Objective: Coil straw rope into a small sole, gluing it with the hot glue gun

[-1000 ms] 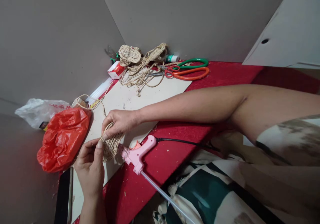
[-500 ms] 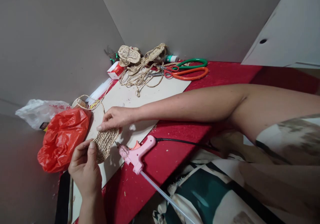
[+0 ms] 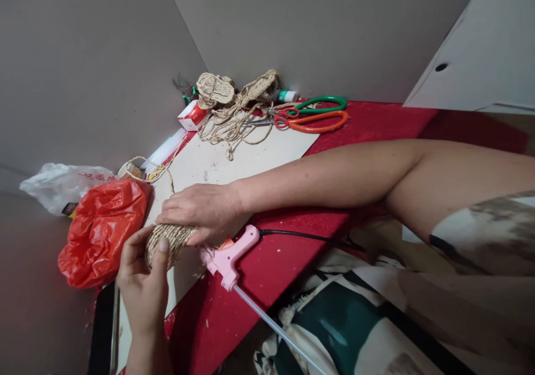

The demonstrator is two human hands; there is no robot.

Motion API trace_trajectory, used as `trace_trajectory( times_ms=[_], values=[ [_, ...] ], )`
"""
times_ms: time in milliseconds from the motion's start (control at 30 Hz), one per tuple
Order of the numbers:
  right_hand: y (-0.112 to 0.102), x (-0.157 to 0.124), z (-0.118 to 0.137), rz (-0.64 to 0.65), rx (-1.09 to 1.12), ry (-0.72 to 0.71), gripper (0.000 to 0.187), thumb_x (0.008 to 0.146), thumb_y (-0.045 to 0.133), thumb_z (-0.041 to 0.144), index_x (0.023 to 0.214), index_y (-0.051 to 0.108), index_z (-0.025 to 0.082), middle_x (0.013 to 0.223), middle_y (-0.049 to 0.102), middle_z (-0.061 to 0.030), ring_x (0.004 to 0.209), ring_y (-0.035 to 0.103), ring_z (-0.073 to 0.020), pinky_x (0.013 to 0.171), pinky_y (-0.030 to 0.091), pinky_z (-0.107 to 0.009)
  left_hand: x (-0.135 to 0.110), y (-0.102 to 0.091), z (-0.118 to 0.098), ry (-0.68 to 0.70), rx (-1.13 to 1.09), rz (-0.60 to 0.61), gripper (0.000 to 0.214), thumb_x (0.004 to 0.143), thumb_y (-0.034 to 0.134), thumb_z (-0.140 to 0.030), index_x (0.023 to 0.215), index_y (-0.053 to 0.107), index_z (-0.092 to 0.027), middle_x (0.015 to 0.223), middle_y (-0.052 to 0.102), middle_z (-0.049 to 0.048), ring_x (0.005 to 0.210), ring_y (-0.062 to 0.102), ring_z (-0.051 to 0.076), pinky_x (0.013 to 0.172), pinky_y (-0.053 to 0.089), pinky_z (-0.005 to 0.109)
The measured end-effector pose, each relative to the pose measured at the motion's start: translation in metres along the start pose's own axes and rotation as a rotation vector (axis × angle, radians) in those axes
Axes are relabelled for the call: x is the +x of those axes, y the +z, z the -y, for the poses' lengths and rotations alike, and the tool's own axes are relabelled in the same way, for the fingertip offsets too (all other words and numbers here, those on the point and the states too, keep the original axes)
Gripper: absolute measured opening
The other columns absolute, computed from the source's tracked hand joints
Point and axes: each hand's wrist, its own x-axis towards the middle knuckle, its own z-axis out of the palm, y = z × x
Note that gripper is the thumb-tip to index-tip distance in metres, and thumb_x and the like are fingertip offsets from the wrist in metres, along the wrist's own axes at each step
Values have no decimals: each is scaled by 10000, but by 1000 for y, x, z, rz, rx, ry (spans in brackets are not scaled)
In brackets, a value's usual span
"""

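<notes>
l hand (image 3: 146,280) clamped on woven piece (image 3: 179,234), thumb flat on its face, fingers curled round far rim. r hand (image 3: 204,210) also closed on it, palm down: fingers over one side, thumb along opp. side, hiding part of weave. piece is tan, roundish, held over cream board (image 3: 242,163) on red-covered bench (image 3: 292,258); can't tell if it touches board. thin loose cord (image 3: 171,181) runs from by r fingers twd far edge of bench, to small roll (image 3: 130,171). pink glue gun (image 3: 228,261) just beside r thumb, at board's front edge, tip hidden; clear stick (image 3: 267,319) out its rear, past bench front edge; black cable (image 3: 301,234) off handle, same edge. red bag (image 3: 106,230) at far edge nr l fingers, white bag (image 3: 62,188) behind. dark slab (image 3: 102,330) at board end, beside l forearm. further out, along far edge: clear sticks (image 3: 165,152), then red/white box (image 3: 193,116) nr wall corner. tangled cord heap (image 3: 234,124) w/ more weave at that corner; scissors (image 3: 317,130) next to it, side-wall edge.
</notes>
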Motion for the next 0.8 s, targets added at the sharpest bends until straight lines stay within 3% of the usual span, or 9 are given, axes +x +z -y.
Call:
trace_trajectory(
  times_ms=[100, 167, 233, 433, 600, 700, 800],
  values=[
    [1, 1, -3, -21, 5, 30, 450, 810, 591, 299, 1176, 479, 64, 1090, 562, -129, 984, 512, -212, 793, 421, -329, 0, -4, -2, 228, 289, 91, 597, 665, 770, -329, 1208, 549, -220, 1145, 595, 74, 1033, 568, 216, 902, 433, 333],
    [1, 1, -3, -21, 17, 35, 415, 808, 587, 301, 1141, 498, 69, 1072, 571, -122, 974, 515, -207, 794, 420, -323, 1, -7, -2, 351, 449, 99, 634, 648, 779, -343, 1217, 537, -204, 1123, 590, 83, 1020, 564, 226, 908, 427, 348],
    [1, 1, -2, -14, 27, 43, 395, 801, 590, 296, 1115, 517, 67, 1051, 576, -118, 962, 519, -204, 792, 419, -316, 1, -8, -1, 379, 512, 106, 602, 668, 763, -350, 1207, 539, -203, 1085, 600, 79, 978, 578, 220, 892, 437, 348],
    [-1, 1, 1, -4, 92, 63, 429, 800, 594, 297, 1143, 523, 48, 1082, 575, -130, 994, 526, -217, 802, 422, -312, 1, -9, 0, 274, 461, 112, 577, 676, 752, -360, 1199, 552, -221, 1099, 612, 73, 974, 590, 225, 884, 447, 363],
    [-6, 6, 2, 91, 425, 222, 598, 770, 640, 334, 1265, 445, 63, 1072, 600, -116, 879, 562, -161, 753, 433, -266, 2, -9, -1, 156, 173, 85, 540, 679, 756, -288, 1185, 573, -236, 1028, 619, 56, 874, 593, 178, 862, 454, 335],
    [-4, 9, -1, 100, 614, 300, 489, 815, 602, 282, 1216, 493, 24, 880, 619, -63, 733, 540, -102, 682, 419, -213, 4, -9, -1, 137, 74, 102, 510, 694, 744, -253, 1177, 583, -237, 930, 620, 34, 824, 585, 154, 840, 457, 310],
    [2, 9, -6, 103, 673, 295, 300, 824, 592, 234, 1031, 605, 18, 788, 598, -32, 680, 505, -76, 641, 392, -190, 5, -9, -1, 82, 74, 87, 447, 707, 736, -260, 1135, 611, -226, 904, 635, 32, 843, 596, 156, 815, 457, 286]
  ],
)
